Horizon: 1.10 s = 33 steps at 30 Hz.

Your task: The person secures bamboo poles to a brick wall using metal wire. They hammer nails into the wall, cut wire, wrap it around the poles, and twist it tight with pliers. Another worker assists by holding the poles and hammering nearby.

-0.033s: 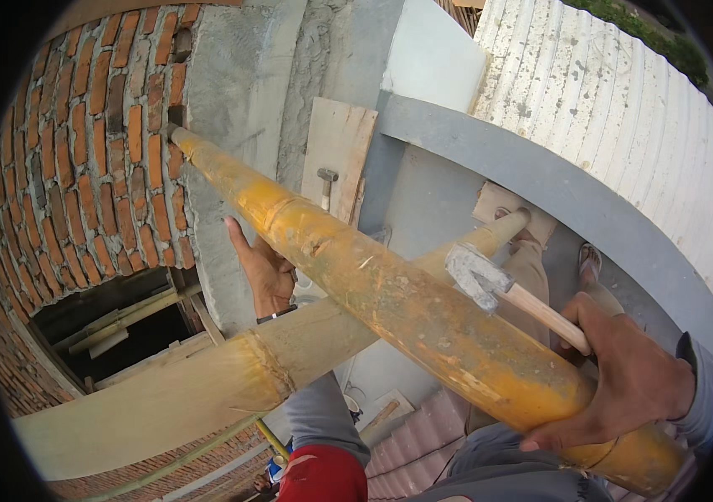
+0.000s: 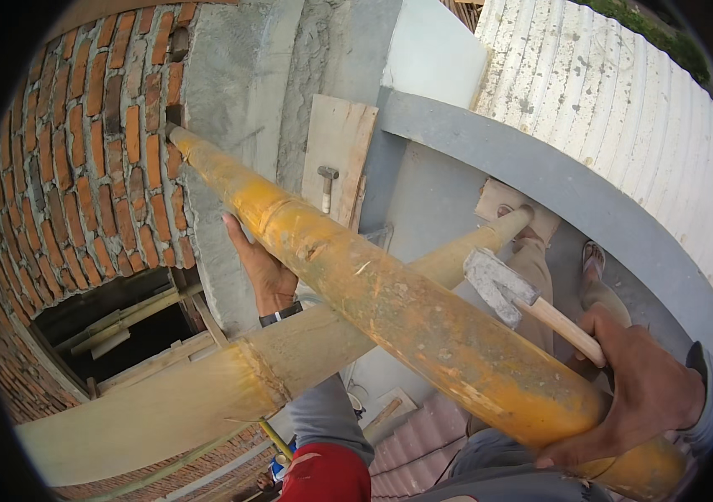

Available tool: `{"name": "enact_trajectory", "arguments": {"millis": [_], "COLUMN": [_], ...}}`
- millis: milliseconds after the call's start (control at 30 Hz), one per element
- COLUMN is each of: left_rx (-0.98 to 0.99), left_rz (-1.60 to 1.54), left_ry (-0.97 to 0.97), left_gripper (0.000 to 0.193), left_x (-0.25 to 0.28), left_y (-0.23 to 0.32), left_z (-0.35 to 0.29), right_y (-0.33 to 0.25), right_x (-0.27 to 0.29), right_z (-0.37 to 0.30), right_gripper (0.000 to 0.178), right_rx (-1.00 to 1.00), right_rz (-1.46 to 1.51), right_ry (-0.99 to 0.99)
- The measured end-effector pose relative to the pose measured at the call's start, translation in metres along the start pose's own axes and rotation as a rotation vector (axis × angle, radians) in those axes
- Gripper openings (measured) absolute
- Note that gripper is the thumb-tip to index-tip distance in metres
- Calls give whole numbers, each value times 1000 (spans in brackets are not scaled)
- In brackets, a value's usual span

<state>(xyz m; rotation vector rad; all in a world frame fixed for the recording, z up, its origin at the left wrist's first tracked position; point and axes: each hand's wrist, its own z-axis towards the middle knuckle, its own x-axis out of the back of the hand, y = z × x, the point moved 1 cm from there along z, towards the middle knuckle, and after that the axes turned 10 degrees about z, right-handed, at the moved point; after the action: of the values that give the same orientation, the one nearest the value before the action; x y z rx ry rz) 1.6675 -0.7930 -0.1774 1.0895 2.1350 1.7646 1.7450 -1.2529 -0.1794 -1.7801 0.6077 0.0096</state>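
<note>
A thick yellow bamboo pole (image 2: pixel 390 297) slants from the brick wall down to the lower right, crossing over a paler bamboo pole (image 2: pixel 206 389). My right hand (image 2: pixel 645 385) closes round the wooden handle of a hammer (image 2: pixel 561 322), its head grey and smeared white. The thumb of that hand also presses along the yellow pole near its lower end. My left hand (image 2: pixel 264 272), with a dark wristband, is at the yellow pole's underside, thumb stretched away. Its other fingers are partly hidden behind that pole; the forearm passes beneath the paler one.
The brick wall (image 2: pixel 89 159) on the left has a dark opening (image 2: pixel 135 322) with timber across it. A second hammer (image 2: pixel 327 186) lies by a wooden board (image 2: pixel 340 142). Beyond a grey curved ledge (image 2: pixel 541 171) is white corrugated roofing (image 2: pixel 607 92). My feet are at the ledge's inner side.
My right hand and the hammer have shifted slightly right and downward. My left hand's fingers have moved further behind the yellow pole, which has barely changed position.
</note>
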Motion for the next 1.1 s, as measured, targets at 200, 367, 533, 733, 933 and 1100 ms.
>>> {"name": "enact_trajectory", "arguments": {"millis": [200,367,533,733,933,1100], "left_rx": [-181,-175,-155,-107,-46,-1], "left_rz": [-86,-153,-199,-269,-313,-317], "left_ry": [-88,-195,-287,-416,-562,-668], "left_gripper": [82,82,81,80,79,79], "left_x": [-48,-44,-39,-35,-32,-34], "left_y": [20,22,20,13,13,17], "left_z": [-2,18,31,36,33,35], "right_y": [-12,-31,-31,-7,1,2], "right_x": [-1,-7,8,4,12,17], "right_z": [-8,12,25,32,33,31], "right_gripper": [76,78,71,68,65,66], "right_rx": [-314,-259,-22,-181,-165,-184], "right_rz": [271,221,241,243,322,319], "right_ry": [62,99,108,145,110,59]}}
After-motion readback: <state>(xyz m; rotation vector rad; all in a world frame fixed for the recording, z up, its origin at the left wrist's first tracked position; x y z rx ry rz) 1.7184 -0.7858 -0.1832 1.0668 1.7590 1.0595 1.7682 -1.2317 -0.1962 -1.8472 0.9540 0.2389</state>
